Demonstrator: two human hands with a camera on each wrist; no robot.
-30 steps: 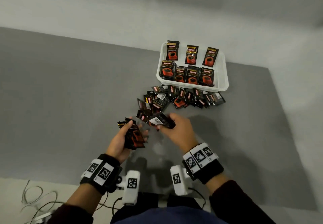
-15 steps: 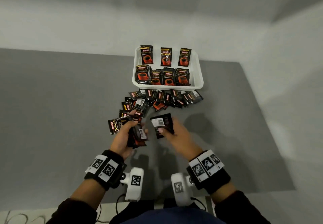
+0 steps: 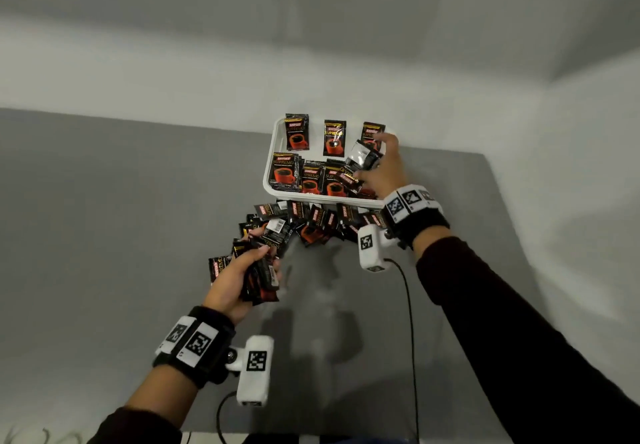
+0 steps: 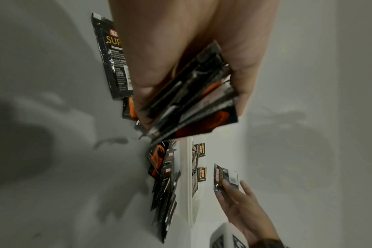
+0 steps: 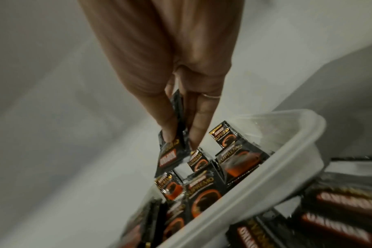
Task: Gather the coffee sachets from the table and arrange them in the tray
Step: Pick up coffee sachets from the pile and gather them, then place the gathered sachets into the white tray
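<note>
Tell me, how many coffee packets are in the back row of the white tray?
3. The left packet is in the back corner, the middle packet beside it, and the right packet is partly covered by the right hand. Another could hide behind that hand.

Grey mat (image 3: 104, 235) beneath pale walls (image 3: 311, 45).
The mat meets a wall at its far edge; a second wall (image 3: 571, 132) stands to the right. A black cable (image 3: 410, 322) crosses the mat near the bottom edge, with thin wires (image 3: 20, 435) at lower left.
</note>
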